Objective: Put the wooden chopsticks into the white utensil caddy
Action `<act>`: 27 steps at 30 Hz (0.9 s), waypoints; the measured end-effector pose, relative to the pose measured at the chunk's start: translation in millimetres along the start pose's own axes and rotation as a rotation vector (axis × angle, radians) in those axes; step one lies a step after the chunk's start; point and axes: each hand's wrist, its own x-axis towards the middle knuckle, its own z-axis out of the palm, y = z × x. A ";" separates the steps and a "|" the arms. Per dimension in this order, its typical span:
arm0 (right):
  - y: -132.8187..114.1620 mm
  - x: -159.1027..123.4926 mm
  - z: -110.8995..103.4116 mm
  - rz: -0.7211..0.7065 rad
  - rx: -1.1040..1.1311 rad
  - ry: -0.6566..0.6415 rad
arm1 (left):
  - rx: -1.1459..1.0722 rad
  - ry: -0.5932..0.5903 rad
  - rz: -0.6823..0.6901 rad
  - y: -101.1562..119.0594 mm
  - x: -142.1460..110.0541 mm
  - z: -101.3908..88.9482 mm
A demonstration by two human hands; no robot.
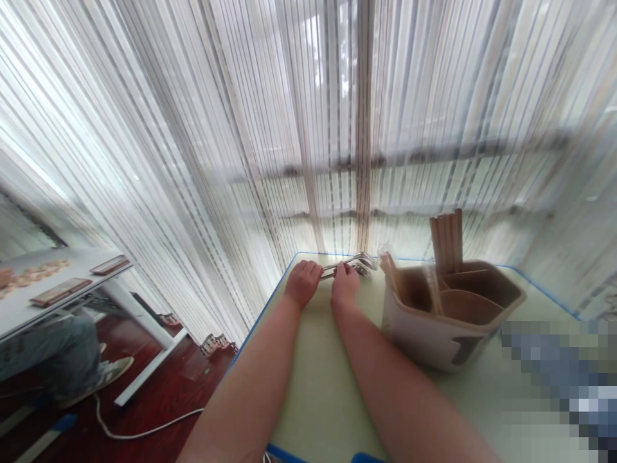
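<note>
Both my hands reach to the far edge of a pale green table (318, 386). My left hand (303, 281) is curled into a loose fist around the handle ends of some metal cutlery (354, 263). My right hand (345, 283) is closed on the same bundle a little further along, its fingers pinched over the handles. The shiny spoon-like heads stick out to the right of my right hand, just left of a beige divided caddy (434, 334). How many pieces are in the bundle I cannot make out.
The caddy holds upright wooden sticks (447, 241) in its back compartment. White string curtains (289, 128) hang close behind the table. At left stands a white table (53, 283) with trays, a person's legs (58, 366) under it, and a cable (144, 427) on the dark floor.
</note>
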 end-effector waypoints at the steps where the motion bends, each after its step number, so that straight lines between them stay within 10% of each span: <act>1: -0.4 0.2 -0.3 -0.016 -0.032 0.031 | -0.012 0.011 -0.007 0.2 -0.2 0.4; 16: -32.3 -26.9 -0.6 -0.306 -0.254 -0.087 | -0.044 0.156 -0.127 2.9 -14.1 -13.2; 27: -131.6 -117.3 16.8 -0.446 -0.178 -0.368 | -0.143 0.525 -0.411 17.5 -56.2 -108.3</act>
